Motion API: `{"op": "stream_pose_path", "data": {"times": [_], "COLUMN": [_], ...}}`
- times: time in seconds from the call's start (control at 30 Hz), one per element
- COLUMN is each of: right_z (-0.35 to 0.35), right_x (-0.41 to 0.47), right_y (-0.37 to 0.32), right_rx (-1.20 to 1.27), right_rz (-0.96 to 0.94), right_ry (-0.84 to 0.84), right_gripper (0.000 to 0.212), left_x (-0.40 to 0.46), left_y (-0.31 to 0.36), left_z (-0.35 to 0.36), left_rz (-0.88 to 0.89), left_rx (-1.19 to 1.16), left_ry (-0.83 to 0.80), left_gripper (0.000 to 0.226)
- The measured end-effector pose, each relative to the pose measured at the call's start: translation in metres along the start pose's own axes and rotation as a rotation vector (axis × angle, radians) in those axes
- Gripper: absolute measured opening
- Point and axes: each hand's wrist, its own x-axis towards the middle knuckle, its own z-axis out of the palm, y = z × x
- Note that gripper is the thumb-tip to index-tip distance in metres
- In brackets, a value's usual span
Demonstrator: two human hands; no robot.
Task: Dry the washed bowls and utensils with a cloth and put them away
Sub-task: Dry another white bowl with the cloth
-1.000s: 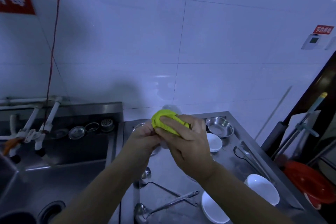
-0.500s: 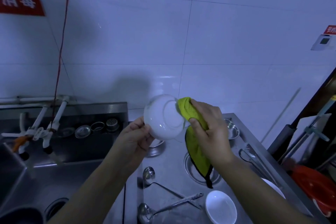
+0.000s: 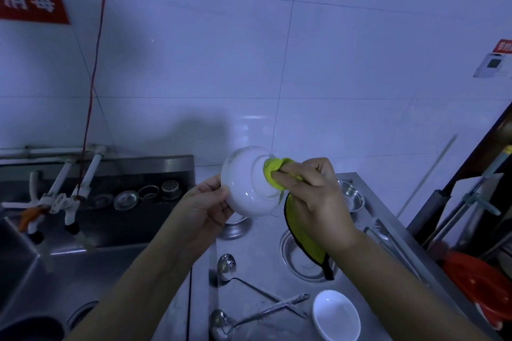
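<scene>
Held thing: our left hand carries the white bowl in the air above the table, turned on its side with the foot ring facing right.
Left fingers: the left fingers are curled on the bowl's lower left rim, grasping it.
Right fingers: our right hand sits just right of the bowl. Its fingers are bunched on the yellow-green cloth, pressing the wad onto the foot ring.
Key relation: the bowl lies directly left of the right fingers, touching them through the cloth. Its axis runs roughly level, left to right, from mouth to foot. The right hand is nearer the foot and the left is nearer the rim.
Step, as we judge it: we are wiping the underside, and the putting away is not yet done.
Below the bowl: the cloth's tail hangs over a steel bowl, with two ladles and a small white bowl lower still.
Left of the bowl: a steel sink.
Behind the bowl: a white tiled wall.
Light: dim and bluish.
</scene>
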Motion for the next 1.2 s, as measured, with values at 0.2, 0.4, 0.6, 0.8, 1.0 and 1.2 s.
{"op": "stream_pose_path", "data": {"times": [0.2,0.4,0.6,0.8,1.0,1.2], "right_z": [0.019,0.014,0.035,0.043,0.04,0.057], "right_x": [-0.002,0.019,0.014,-0.014,-0.001,-0.005], "right_y": [-0.018,-0.026,-0.044,-0.03,-0.032,-0.054], "right_rx": [0.146,0.173,0.079,-0.021,0.092,-0.078], "right_rz": [0.115,0.169,0.09,0.109,0.221,0.06], "right_ry": [0.05,0.086,0.099,0.231,0.241,0.225], "right_gripper": [0.038,0.035,0.032,0.037,0.037,0.028], "left_x": [0.0,-0.004,-0.005,0.0,-0.002,-0.005], "left_y": [0.003,-0.001,0.002,0.011,0.003,-0.006], "left_z": [0.007,0.019,0.034,0.043,0.049,0.051], "left_rz": [0.043,0.073,0.055,-0.038,-0.075,-0.158], "left_rx": [0.12,0.181,0.054,-0.345,-0.499,-0.402], "left_ry": [0.052,0.155,0.165,0.338,0.425,0.345], "left_gripper": [0.033,0.029,0.027,0.018,0.017,0.022]}}
